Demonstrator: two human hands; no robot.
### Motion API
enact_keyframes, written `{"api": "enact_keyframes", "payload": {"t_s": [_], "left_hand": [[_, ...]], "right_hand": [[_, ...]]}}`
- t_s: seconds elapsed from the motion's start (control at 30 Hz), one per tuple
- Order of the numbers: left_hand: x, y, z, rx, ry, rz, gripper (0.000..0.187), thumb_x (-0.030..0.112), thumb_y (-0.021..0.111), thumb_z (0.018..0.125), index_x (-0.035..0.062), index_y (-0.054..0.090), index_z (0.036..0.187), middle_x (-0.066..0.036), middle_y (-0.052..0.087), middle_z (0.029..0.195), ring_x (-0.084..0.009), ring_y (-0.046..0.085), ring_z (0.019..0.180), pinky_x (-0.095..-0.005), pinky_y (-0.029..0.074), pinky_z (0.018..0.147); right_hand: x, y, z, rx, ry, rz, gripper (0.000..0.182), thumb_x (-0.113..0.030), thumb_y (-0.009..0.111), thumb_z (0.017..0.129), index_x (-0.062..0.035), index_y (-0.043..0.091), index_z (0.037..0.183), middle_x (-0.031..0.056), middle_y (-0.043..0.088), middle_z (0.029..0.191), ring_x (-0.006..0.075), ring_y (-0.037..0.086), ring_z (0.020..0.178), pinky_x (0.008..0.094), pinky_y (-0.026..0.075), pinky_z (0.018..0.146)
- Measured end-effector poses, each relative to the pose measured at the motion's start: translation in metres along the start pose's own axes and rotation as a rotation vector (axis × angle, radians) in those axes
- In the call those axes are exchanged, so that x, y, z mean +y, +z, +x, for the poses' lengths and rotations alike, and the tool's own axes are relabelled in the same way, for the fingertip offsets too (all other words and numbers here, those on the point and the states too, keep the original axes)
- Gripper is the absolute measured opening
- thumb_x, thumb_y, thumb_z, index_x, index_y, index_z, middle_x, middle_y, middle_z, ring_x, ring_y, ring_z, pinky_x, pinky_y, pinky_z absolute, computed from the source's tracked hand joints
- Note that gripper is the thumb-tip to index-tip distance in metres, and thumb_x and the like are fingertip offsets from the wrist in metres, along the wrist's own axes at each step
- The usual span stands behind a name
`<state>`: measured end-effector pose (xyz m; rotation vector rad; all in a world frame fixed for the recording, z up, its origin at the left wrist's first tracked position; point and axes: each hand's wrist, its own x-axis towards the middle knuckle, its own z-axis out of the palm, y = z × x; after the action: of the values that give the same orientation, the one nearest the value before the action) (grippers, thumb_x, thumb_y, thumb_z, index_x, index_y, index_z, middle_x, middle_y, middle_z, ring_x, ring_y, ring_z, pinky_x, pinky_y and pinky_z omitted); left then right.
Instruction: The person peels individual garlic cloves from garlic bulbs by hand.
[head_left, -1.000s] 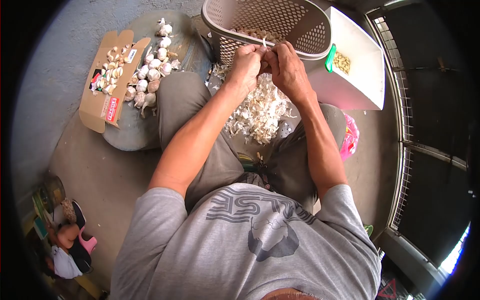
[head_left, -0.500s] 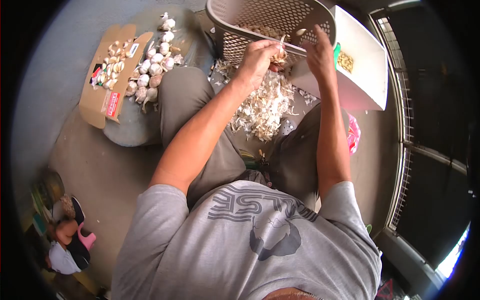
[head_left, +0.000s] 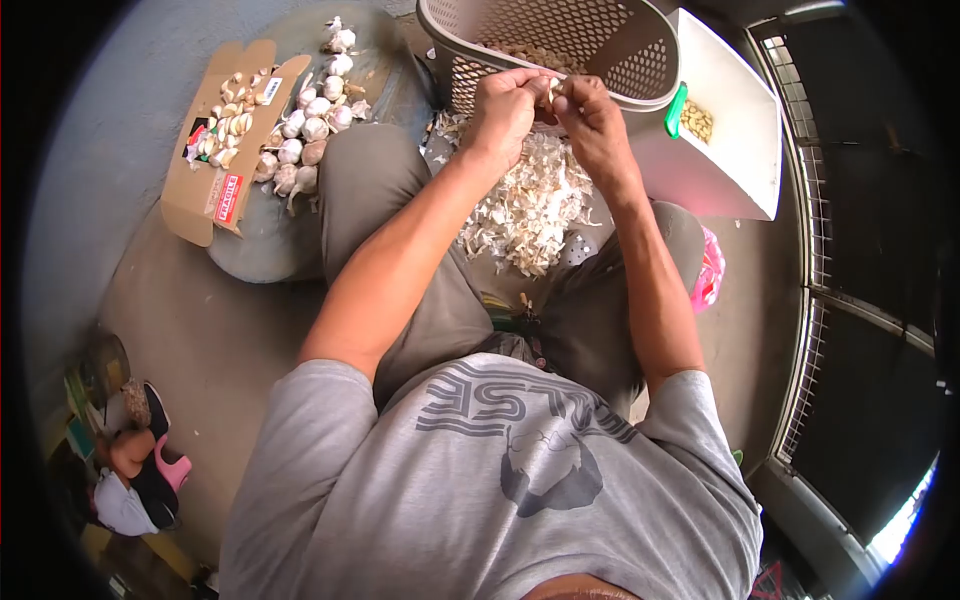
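Grey T-shirt (head_left: 500,440) nearest. Garlic skins (head_left: 535,215) heaped between knees. Left knee (head_left: 365,170) close beside whole bulbs (head_left: 314,130); cardboard (head_left: 188,205) with cloves past them. Left hand (head_left: 503,115) and right hand (head_left: 595,120) meet over heap, fingertips pinched closed on small garlic piece (head_left: 554,89). Hands block part of mesh basket (head_left: 622,55), just beyond; white box (head_left: 690,185) to its right.

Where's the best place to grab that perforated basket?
Probably its rim, at the left and right ends, from above: the basket is open-topped and its rim shows there, while the left hand and right hand cover part of the near side.
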<state>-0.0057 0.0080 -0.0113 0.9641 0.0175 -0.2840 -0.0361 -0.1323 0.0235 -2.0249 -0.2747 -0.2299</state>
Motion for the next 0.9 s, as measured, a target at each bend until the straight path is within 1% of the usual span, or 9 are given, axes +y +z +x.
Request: {"api": "enact_keyframes", "payload": {"t_s": [0.07, 0.13, 0.23, 0.33, 0.47, 0.63, 0.73, 0.87, 0.9], "left_hand": [[0.0, 0.002, 0.004, 0.039, 0.035, 0.092, 0.021, 0.011, 0.06, 0.102, -0.0038, 0.07, 0.113, -0.007, 0.073, 0.092, -0.0144, 0.07, 0.077, -0.0326, 0.06, 0.069], [0.007, 0.008, 0.005, 0.05, 0.209, 0.166, 0.021, 0.01, 0.06, 0.102, -0.0036, 0.07, 0.114, -0.007, 0.073, 0.094, -0.0116, 0.068, 0.079, -0.028, 0.058, 0.07], [0.007, 0.011, 0.006, 0.016, 0.48, 0.306, 0.022, 0.009, 0.06, 0.102, -0.0019, 0.07, 0.118, -0.006, 0.071, 0.09, -0.0096, 0.066, 0.078, -0.021, 0.052, 0.067], [0.003, 0.012, -0.004, -0.072, 0.189, 0.179, 0.022, 0.01, 0.059, 0.103, -0.002, 0.068, 0.119, -0.005, 0.07, 0.087, -0.0098, 0.063, 0.068, -0.0226, 0.051, 0.058], [0.012, 0.021, -0.008, -0.07, 0.156, 0.031, 0.025, 0.013, 0.057, 0.104, -0.003, 0.066, 0.121, -0.005, 0.067, 0.084, -0.0118, 0.054, 0.05, -0.0281, 0.046, 0.04], [0.014, 0.014, -0.002, -0.064, 0.335, 0.35, 0.029, 0.024, 0.062, 0.103, -0.0029, 0.069, 0.11, -0.002, 0.068, 0.089, -0.0055, 0.058, 0.086, -0.0231, 0.049, 0.078], [0.018, 0.009, 0.001, -0.092, 0.288, 0.497, 0.028, 0.025, 0.063, 0.103, -0.002, 0.07, 0.106, -0.001, 0.068, 0.089, -0.0059, 0.057, 0.083, -0.023, 0.048, 0.075], [0.008, 0.0, 0.009, -0.058, 0.252, 0.492, 0.026, 0.022, 0.061, 0.103, -0.0024, 0.07, 0.103, 0.0, 0.068, 0.087, -0.007, 0.057, 0.079, -0.0254, 0.048, 0.072], [0.01, 0.001, 0.008, -0.041, 0.272, 0.535, 0.025, 0.021, 0.061, 0.103, -0.0025, 0.07, 0.103, 0.0, 0.068, 0.087, -0.0074, 0.057, 0.078, -0.0256, 0.048, 0.071]], "right_hand": [[0.001, -0.001, 0.0, -0.013, 0.049, -0.045, 0.01, -0.008, 0.065, 0.097, 0.0002, 0.062, 0.095, 0.0059, 0.054, 0.085, 0.0186, 0.053, 0.086, 0.0304, 0.044, 0.079], [-0.01, -0.004, -0.002, 0.038, 0.289, 0.531, 0.024, -0.025, 0.058, 0.106, -0.0011, 0.058, 0.105, 0.0036, 0.056, 0.092, 0.0142, 0.061, 0.073, 0.0269, 0.052, 0.066], [-0.002, -0.015, 0.0, 0.035, 0.498, 0.804, 0.038, -0.042, 0.05, 0.108, -0.005, 0.056, 0.101, 0.0063, 0.062, 0.091, 0.016, 0.064, 0.06, 0.0288, 0.05, 0.047], [0.001, -0.005, 0.001, -0.163, 0.497, 0.662, 0.036, -0.039, 0.052, 0.107, -0.004, 0.056, 0.101, 0.0055, 0.062, 0.084, 0.0158, 0.064, 0.059, 0.0287, 0.05, 0.045], [0.004, -0.005, 0.006, -0.137, 0.404, 0.828, 0.034, -0.035, 0.061, 0.104, -0.0023, 0.058, 0.098, 0.0048, 0.062, 0.079, 0.0143, 0.063, 0.058, 0.029, 0.05, 0.045], [-0.005, -0.009, 0.005, -0.148, 0.337, 0.519, 0.031, -0.028, 0.053, 0.107, -0.0029, 0.058, 0.089, 0.0021, 0.057, 0.069, 0.0104, 0.054, 0.051, 0.0266, 0.044, 0.043], [-0.013, -0.009, 0.006, -0.16, 0.398, 0.309, 0.033, -0.03, 0.054, 0.107, -0.003, 0.058, 0.089, 0.0008, 0.056, 0.069, 0.0078, 0.049, 0.051, 0.0253, 0.041, 0.044], [0.005, 0.0, 0.004, -0.074, 0.16, -0.077, 0.037, -0.029, 0.055, 0.106, 0.0053, 0.055, 0.093, 0.0152, 0.061, 0.073, 0.0236, 0.056, 0.065, 0.0394, 0.048, 0.063], [-0.003, 0.001, 0.004, -0.073, 0.142, -0.056, 0.036, -0.028, 0.054, 0.105, 0.0071, 0.054, 0.096, 0.0233, 0.061, 0.078, 0.0341, 0.06, 0.073, 0.0455, 0.049, 0.07]]}}
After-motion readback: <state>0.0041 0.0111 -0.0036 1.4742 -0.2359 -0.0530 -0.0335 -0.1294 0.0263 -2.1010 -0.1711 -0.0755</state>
